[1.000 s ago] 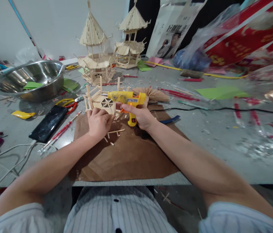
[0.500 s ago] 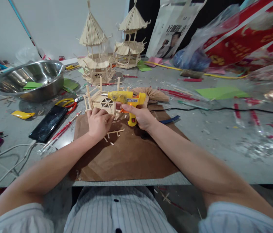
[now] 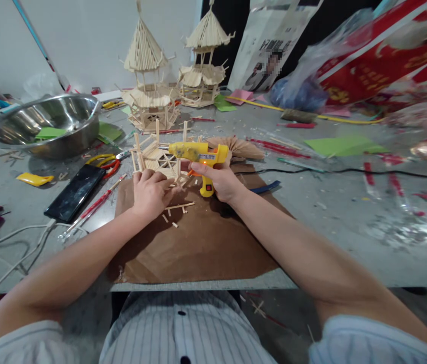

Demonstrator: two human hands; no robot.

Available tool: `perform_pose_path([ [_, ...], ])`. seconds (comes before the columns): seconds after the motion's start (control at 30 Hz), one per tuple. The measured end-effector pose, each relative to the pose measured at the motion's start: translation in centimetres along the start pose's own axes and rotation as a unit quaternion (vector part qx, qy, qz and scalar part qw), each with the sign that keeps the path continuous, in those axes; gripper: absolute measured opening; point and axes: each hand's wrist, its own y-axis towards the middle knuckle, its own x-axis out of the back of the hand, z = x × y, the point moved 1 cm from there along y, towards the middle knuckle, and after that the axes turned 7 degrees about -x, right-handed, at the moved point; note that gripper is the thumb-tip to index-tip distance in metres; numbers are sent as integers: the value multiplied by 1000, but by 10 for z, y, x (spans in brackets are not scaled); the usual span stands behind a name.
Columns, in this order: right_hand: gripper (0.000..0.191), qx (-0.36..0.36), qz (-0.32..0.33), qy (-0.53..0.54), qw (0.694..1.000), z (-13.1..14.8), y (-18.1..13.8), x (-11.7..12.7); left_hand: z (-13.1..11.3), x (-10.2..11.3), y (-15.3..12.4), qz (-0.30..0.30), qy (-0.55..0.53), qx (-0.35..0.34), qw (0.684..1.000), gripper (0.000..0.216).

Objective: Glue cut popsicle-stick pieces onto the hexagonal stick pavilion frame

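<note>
In the head view, the right hand (image 3: 228, 183) holds the glue gun (image 3: 198, 150) with the fingers closed about its yellow handle. The nozzle points to the left and lies over the wooden frame (image 3: 151, 163), but whether it touches a stick, I cannot tell. I judge the gun to be rather light and hard, easy to keep by the handle; its metal tip is probably hot, so one should hold only the plastic part. The black cord (image 3: 349, 172) behind may pull a little.

The left hand (image 3: 150, 196) is at the near side of the frame, with fingers bent and close together. Whether they pinch a stick, I cannot tell, because the hand hides it.

The frame stands at the far edge of the brown sheet (image 3: 217, 242), on the table (image 3: 334, 212). It looks very light, stiff but fragile. Its thin upright posts could snap or come loose, so the better hold is low, at the base, with soft pressure. The loose sticks (image 3: 177, 206) nearby look dry and easy to break.
</note>
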Motion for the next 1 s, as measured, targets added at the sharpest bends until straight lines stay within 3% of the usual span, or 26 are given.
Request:
perform_pose_path([
  [0.27,47,4,-1,2,1000,-1,1,1,10,4,-2,28,41,-50,997,26],
  [1.0,55,20,-4,-3,1000,-3,3,1,16,-6,5,-16,72,-144,987,16],
])
